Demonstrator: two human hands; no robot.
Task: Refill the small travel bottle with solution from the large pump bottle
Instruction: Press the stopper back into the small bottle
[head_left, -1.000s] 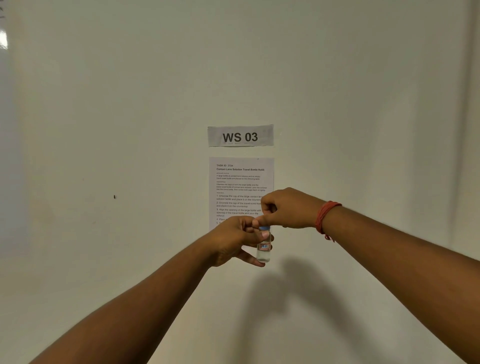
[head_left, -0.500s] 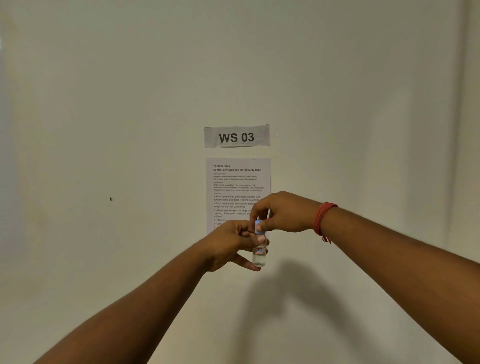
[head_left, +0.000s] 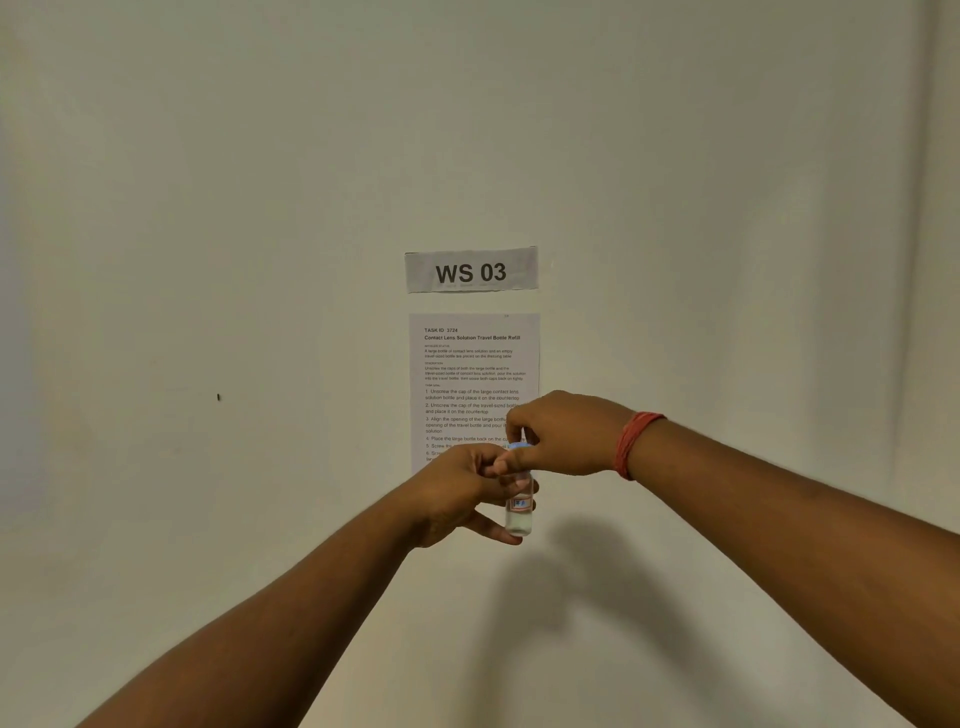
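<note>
Head view: left hand (head_left: 470, 493) wraps small travel bottle (head_left: 519, 512), held upright in air before wall, under instruction sheet (head_left: 472, 374). Right hand (head_left: 563, 434) pinches blue cap (head_left: 519, 448) on top — whether tightening or loosening, cannot tell. To do well: brace bottle body firm, keep upright, twist only cap. Bottle clear, holds clear liquid; exact level unclear. Large pump bottle out of sight.

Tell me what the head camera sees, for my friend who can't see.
Two bare hands hold a small clear plastic bottle upright before a pale wall: left hand grips its body, right hand pinches its blue cap.
</note>
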